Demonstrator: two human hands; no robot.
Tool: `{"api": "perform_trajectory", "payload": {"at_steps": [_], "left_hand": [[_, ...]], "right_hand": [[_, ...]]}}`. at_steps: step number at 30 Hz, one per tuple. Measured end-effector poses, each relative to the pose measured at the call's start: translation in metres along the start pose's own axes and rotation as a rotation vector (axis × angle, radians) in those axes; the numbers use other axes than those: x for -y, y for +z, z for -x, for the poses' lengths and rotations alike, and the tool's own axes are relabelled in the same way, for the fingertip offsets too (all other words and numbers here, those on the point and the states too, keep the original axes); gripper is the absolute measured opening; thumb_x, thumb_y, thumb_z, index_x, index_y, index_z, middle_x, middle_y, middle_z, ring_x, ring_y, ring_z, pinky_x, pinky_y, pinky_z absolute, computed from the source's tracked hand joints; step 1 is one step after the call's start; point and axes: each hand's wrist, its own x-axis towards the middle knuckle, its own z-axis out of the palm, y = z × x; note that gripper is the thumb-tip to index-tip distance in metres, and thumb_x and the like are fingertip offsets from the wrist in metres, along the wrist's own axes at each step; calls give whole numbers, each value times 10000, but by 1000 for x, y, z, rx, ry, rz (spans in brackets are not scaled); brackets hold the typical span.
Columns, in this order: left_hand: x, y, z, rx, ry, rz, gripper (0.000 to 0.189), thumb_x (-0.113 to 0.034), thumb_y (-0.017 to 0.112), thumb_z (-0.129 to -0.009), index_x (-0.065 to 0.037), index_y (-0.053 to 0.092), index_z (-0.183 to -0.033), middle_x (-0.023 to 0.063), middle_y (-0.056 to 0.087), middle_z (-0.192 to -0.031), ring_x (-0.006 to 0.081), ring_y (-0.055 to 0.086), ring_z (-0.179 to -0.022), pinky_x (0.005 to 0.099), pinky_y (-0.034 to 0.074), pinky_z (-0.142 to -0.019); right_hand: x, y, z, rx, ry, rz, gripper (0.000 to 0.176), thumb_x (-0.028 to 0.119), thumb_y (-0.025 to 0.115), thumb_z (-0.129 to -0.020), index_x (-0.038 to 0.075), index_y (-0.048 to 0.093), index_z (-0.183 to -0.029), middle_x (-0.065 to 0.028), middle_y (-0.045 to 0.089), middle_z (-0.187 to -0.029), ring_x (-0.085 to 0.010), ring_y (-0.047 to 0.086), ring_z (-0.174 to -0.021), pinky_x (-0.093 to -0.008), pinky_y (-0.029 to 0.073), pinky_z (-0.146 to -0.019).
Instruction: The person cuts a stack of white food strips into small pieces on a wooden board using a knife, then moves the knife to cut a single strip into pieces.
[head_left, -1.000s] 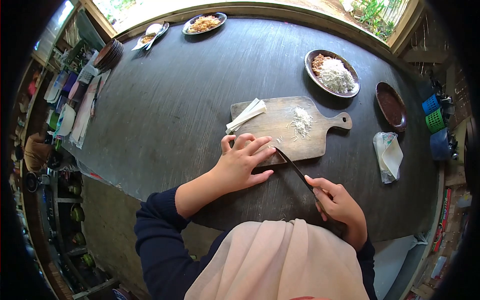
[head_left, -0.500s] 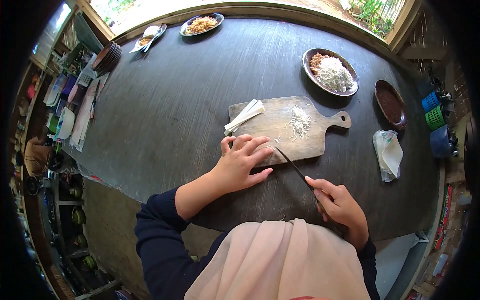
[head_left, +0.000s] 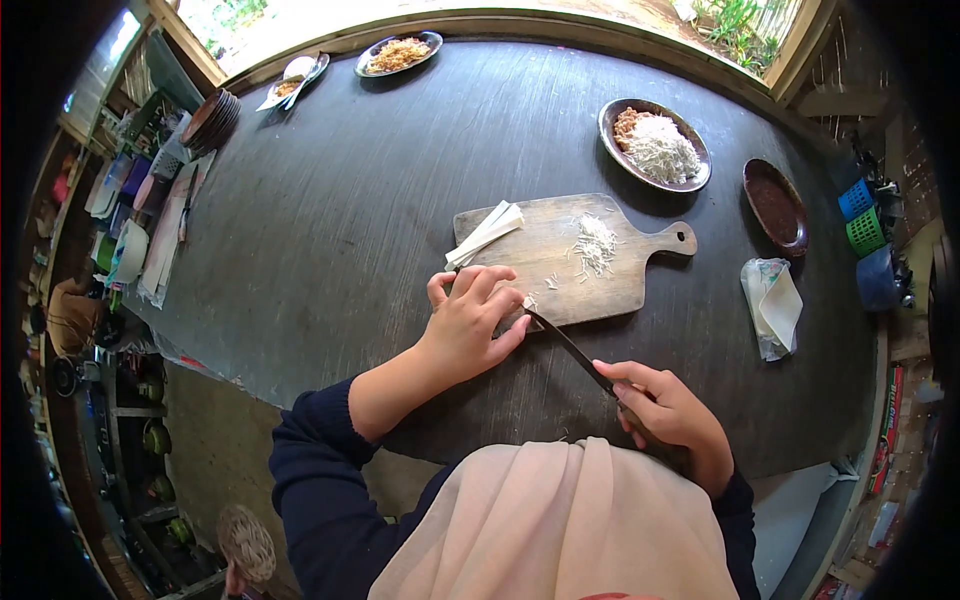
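One thin, dark-bladed kitchen knife is held by its handle in the right hand, fingers closed around it, its tip brought to the near edge of a pale wooden cutting board with a holed handle. Beside the tip, the left hand is set over the board's near left corner, fingers arched and parted, thumb close to the forefinger; whether anything is gripped beneath them cannot be told. Several long white strips are laid at the board's far left corner, and a loose pile of fine white shreds is gathered towards the handle side.

Beyond the board, a larger white shredded heap is seen beside reddish-brown food on a dark, round-rimmed plate. To the right, an oval brown dish and a clear plastic packet with pale contents are placed on the dark grey tabletop. At lower left, a round, pale woven object is glimpsed near another person's hand.
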Motion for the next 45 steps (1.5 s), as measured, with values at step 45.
{"api": "perform_trajectory", "payload": {"at_steps": [45], "left_hand": [[-2,2,2,-7,92,151,198,-205,679,-865,-127,708,-1045,-30,655,-1102,130,585,-1021,468,265,-952]], "right_hand": [[-7,4,-20,-170,-36,-246,389,107,430,-1040,111,487,-1425,-63,581,-659,-102,515,-445,-241,435,-449]]}}
